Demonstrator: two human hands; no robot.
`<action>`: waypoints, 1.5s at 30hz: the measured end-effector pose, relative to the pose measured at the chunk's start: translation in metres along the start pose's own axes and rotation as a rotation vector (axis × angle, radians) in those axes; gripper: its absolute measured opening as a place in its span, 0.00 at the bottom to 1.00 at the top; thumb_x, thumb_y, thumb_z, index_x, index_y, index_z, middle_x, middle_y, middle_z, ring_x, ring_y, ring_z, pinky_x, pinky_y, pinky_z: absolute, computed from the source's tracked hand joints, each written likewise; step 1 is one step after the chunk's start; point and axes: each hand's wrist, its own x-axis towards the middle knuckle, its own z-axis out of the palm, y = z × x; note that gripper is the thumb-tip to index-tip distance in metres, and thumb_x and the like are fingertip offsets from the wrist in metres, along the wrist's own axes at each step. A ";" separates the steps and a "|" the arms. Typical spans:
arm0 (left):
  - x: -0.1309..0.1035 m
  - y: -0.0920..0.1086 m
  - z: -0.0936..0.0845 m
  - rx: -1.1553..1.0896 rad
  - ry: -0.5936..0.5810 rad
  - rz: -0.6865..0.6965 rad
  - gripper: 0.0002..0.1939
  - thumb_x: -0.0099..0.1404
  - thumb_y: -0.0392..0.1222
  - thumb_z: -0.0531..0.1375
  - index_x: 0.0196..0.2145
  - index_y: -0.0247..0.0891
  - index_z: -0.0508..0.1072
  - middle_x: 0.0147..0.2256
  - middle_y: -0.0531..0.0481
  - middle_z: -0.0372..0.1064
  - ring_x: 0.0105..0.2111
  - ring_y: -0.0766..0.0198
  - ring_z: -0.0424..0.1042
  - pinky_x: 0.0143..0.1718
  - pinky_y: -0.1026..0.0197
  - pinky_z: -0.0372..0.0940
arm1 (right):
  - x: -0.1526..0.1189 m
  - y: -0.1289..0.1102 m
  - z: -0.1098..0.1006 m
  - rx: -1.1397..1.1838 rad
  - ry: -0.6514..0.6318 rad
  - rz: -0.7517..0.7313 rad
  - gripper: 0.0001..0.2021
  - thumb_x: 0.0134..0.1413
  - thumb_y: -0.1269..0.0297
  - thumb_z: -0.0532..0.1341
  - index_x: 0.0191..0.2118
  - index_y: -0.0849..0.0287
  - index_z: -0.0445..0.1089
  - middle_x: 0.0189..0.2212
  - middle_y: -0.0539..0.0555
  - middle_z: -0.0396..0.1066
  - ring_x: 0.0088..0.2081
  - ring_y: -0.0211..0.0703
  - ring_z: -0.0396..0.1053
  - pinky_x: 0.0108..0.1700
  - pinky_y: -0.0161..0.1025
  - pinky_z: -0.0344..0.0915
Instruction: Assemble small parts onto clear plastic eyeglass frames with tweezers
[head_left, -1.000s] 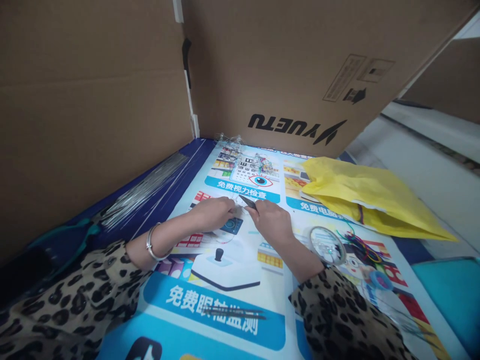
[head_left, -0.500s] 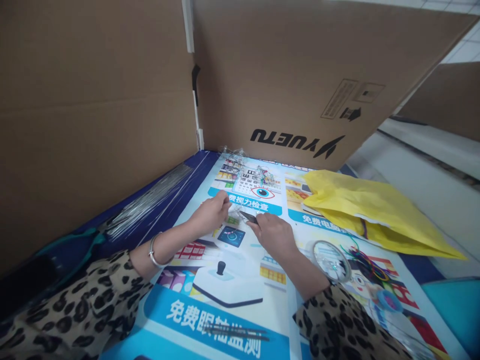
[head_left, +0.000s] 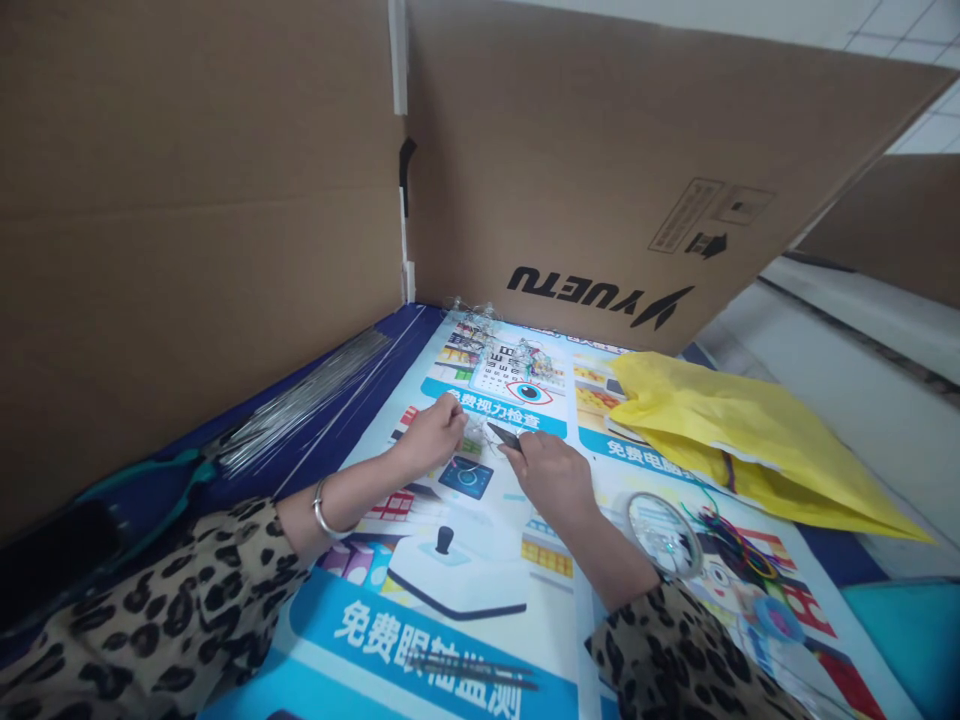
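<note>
My left hand point(head_left: 433, 434) is pinched closed over the printed sheet; it grips thin clear wire or thread, too fine to make out well. Just to its right, my right hand point(head_left: 553, 474) is wrapped round a small dark pointed tool point(head_left: 503, 435), its tip aimed at the left fingers. A faint wiry piece point(head_left: 480, 430) shows between the two hands. Beyond them on the sheet lie tangled wire pieces with small coloured bits point(head_left: 534, 362).
Cardboard panels point(head_left: 570, 180) stand behind and left. A bundle of thin wires point(head_left: 300, 400) lies left. At right are a yellow bag point(head_left: 750, 430), a round clear dish point(head_left: 664, 533) and coloured cords point(head_left: 739, 540). Dark thin rods point(head_left: 472, 670) lie in front.
The view has shifted slightly, so the panels and bag appear a little lower and further right. Both hands stay close together, with the tool still in my right hand.
</note>
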 end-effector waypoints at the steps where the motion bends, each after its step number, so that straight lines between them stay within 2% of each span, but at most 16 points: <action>1: 0.000 -0.001 0.001 -0.024 -0.004 -0.003 0.06 0.62 0.42 0.45 0.28 0.41 0.54 0.18 0.58 0.61 0.19 0.67 0.63 0.25 0.64 0.56 | 0.000 0.000 0.000 -0.007 -0.005 0.001 0.21 0.58 0.50 0.45 0.29 0.59 0.66 0.24 0.52 0.67 0.29 0.38 0.63 0.28 0.35 0.47; 12: 0.000 -0.001 0.000 -0.033 0.012 0.016 0.05 0.62 0.42 0.45 0.29 0.40 0.54 0.18 0.59 0.60 0.17 0.69 0.61 0.24 0.65 0.55 | 0.001 0.003 0.001 -0.038 -0.029 0.005 0.20 0.58 0.51 0.46 0.29 0.60 0.66 0.24 0.53 0.67 0.28 0.38 0.63 0.27 0.35 0.46; 19: 0.000 -0.004 0.001 -0.100 0.013 -0.025 0.06 0.61 0.43 0.46 0.28 0.40 0.55 0.17 0.59 0.59 0.15 0.70 0.60 0.21 0.66 0.55 | 0.001 0.002 0.001 -0.031 -0.039 0.012 0.21 0.59 0.50 0.44 0.30 0.59 0.66 0.25 0.53 0.67 0.29 0.38 0.64 0.27 0.34 0.47; 25: 0.000 -0.005 0.007 -0.419 -0.127 -0.068 0.10 0.61 0.48 0.48 0.30 0.39 0.56 0.19 0.59 0.60 0.14 0.71 0.60 0.15 0.68 0.52 | 0.001 0.003 0.003 -0.006 -0.057 0.054 0.20 0.58 0.50 0.45 0.30 0.59 0.66 0.26 0.52 0.68 0.29 0.38 0.65 0.27 0.34 0.47; 29: -0.001 -0.002 0.004 -0.577 -0.210 -0.087 0.14 0.59 0.51 0.51 0.27 0.37 0.58 0.20 0.56 0.61 0.16 0.72 0.62 0.15 0.70 0.51 | 0.001 0.003 0.003 0.005 -0.063 0.078 0.19 0.58 0.50 0.46 0.30 0.58 0.66 0.25 0.51 0.68 0.28 0.37 0.65 0.27 0.34 0.47; 36: 0.000 -0.003 0.001 -0.698 -0.279 -0.094 0.15 0.57 0.51 0.55 0.29 0.34 0.64 0.21 0.54 0.62 0.18 0.72 0.62 0.20 0.68 0.55 | 0.001 0.003 0.003 -0.006 -0.073 0.097 0.20 0.58 0.49 0.46 0.31 0.58 0.66 0.25 0.52 0.68 0.27 0.36 0.65 0.25 0.34 0.46; 45: -0.001 -0.004 -0.001 -0.777 -0.360 -0.063 0.13 0.55 0.48 0.57 0.27 0.33 0.66 0.18 0.53 0.62 0.18 0.71 0.61 0.22 0.66 0.56 | 0.001 0.004 0.002 0.005 -0.103 0.110 0.18 0.57 0.50 0.47 0.31 0.58 0.66 0.26 0.52 0.69 0.28 0.38 0.65 0.26 0.34 0.46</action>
